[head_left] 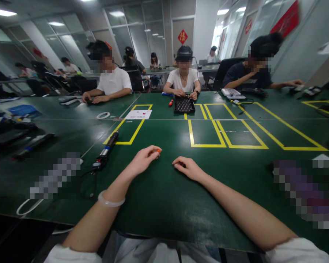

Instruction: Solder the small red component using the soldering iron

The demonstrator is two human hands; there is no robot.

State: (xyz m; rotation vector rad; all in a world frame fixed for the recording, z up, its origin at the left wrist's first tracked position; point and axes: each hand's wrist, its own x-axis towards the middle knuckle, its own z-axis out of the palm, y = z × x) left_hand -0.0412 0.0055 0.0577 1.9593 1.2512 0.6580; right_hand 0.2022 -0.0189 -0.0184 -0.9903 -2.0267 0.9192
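Note:
Both my hands rest on the green table in front of me. My left hand is closed in a pinch on a small orange object at its fingertips; a pale bangle sits on that wrist. My right hand lies a little to the right, fingers curled down onto the table, with nothing visible in it. The two hands are a short gap apart.
An electric screwdriver with its cable lies left of my left hand. Yellow taped boxes mark the table beyond. Opposite, a person works at a black tray; a white paper and a tape ring lie nearby.

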